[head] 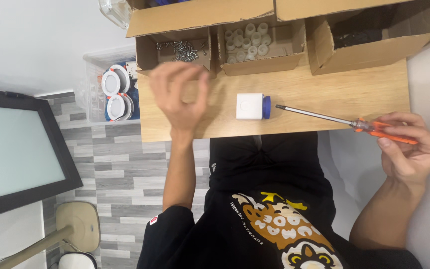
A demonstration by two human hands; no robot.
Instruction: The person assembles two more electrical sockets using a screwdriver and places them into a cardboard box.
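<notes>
With the right hand (410, 149) gripping the orange screwdriver (347, 121) and the blurred, empty, half-open left hand (180, 94) hovering near the screw box (180, 50), its tip is risking nudging the white-and-blue part (252, 106) lying mid-table.

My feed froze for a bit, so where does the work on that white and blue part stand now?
Done: the white and blue part lies on the wooden table. In hand: the right hand grips an orange-handled screwdriver, tip near the part; the blurred left hand hovers by the box of screws. Left: no screw is visibly in the part yet.
</notes>
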